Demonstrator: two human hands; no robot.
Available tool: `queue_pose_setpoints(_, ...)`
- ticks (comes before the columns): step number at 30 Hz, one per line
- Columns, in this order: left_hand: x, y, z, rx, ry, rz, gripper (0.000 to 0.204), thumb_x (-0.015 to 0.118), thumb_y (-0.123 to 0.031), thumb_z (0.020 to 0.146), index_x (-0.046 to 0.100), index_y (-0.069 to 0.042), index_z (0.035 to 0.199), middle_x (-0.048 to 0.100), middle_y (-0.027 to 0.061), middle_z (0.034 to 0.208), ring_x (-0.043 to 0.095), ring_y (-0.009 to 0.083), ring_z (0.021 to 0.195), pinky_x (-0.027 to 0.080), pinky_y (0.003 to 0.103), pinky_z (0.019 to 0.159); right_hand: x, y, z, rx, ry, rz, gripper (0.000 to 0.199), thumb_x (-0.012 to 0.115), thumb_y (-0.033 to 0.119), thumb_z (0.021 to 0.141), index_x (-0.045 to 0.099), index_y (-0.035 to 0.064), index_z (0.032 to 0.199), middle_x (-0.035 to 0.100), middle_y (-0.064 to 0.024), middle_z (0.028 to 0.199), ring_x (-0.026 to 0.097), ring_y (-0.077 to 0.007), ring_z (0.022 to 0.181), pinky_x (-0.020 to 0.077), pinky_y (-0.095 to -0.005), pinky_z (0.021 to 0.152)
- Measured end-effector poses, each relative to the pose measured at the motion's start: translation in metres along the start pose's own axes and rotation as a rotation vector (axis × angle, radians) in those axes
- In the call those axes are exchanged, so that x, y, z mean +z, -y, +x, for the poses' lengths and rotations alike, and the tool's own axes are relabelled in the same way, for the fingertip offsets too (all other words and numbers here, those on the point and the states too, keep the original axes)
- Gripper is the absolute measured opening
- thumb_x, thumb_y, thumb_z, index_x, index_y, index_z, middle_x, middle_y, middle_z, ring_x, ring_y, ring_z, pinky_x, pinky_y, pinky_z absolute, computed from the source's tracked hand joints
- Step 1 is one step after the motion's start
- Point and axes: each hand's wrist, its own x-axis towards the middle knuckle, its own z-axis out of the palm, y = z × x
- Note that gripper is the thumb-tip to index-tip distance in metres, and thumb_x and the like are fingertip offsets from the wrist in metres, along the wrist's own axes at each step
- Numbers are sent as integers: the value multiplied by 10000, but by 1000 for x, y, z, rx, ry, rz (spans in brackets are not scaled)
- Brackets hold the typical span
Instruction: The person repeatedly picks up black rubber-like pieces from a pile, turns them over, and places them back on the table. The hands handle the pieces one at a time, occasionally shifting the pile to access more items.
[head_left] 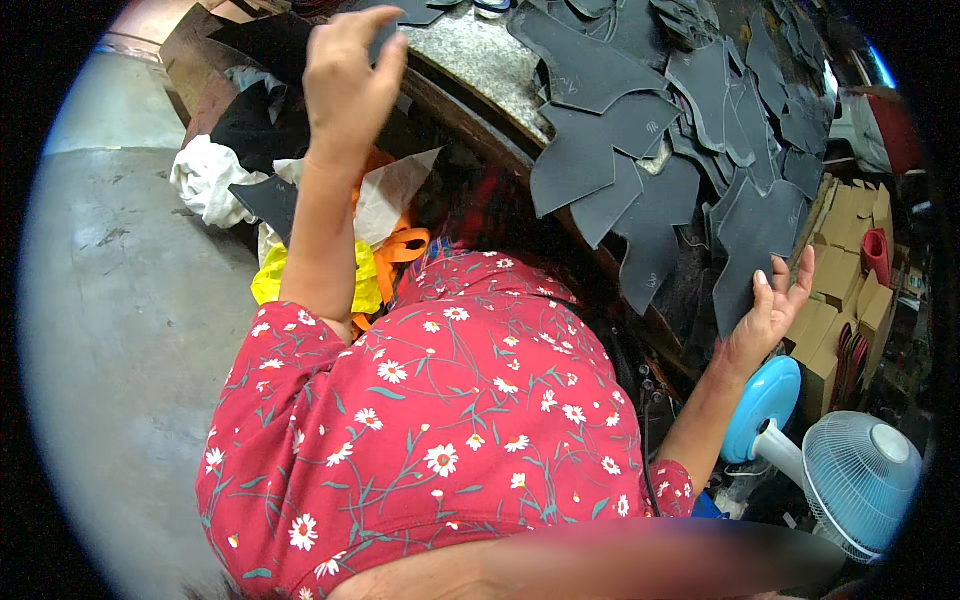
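Observation:
My left hand (345,85) is raised over the table's left end, fingers curved and thumb held apart. A dark grey patch shows between that thumb and the fingers; whether the hand touches it I cannot tell. My right hand (768,315) rests by the lower right edge of a dark grey cut piece (745,235), its fingers spread and thumb against the piece. Many similar flat, irregular cut pieces (615,150) overlap across the table, some with pale marks. A speckled light-grey board (480,60) lies left of them.
On the left, white cloth (212,180), dark scraps and a yellow bag (368,280) with orange straps sit beneath the table's edge. Cardboard boxes (850,240) and a blue-and-white fan (862,480) stand at right. Grey floor (130,350) stretches along the left.

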Motion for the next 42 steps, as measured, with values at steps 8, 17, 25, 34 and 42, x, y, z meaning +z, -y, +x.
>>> queue_pose_setpoints(8,16,-74,-26,-16,309,-420,107,661,-154,840,637,-65,897,645,97,850,634,291,821,513,370,720,7,-5,-6,55,90,27,702,545,-85,784,333,20,1445,391,-69,1451,477,-158,1129,358,-284,1001)
queue_pose_setpoints(17,22,-84,-24,21,353,-432,99,665,-150,826,635,-64,866,642,77,846,617,280,836,505,371,728,12,-6,-12,82,154,50,753,485,-118,730,325,25,1452,364,-64,1483,479,-169,1196,340,-299,1036)
queue_pose_setpoints(25,33,-86,17,249,163,-262,213,713,-105,763,646,-63,961,599,113,1060,526,316,1079,443,390,928,10,-7,-18,79,433,-80,707,445,-137,723,391,18,1412,460,-90,1413,508,-190,1204,356,-321,1049)
queue_pose_setpoints(34,61,-86,36,225,347,42,571,777,-368,722,591,-113,1198,565,98,1236,487,282,1210,280,608,1070,7,-12,-21,49,416,-199,623,513,-110,797,444,45,1396,556,-65,1221,561,-146,1055,426,-271,932)
queue_pose_setpoints(42,51,-91,44,148,316,123,508,797,-324,696,641,-129,1139,617,48,975,562,262,1017,423,505,924,5,-17,-19,-25,438,-436,608,604,-48,804,484,105,1380,637,-101,1102,596,-161,883,459,-265,745)
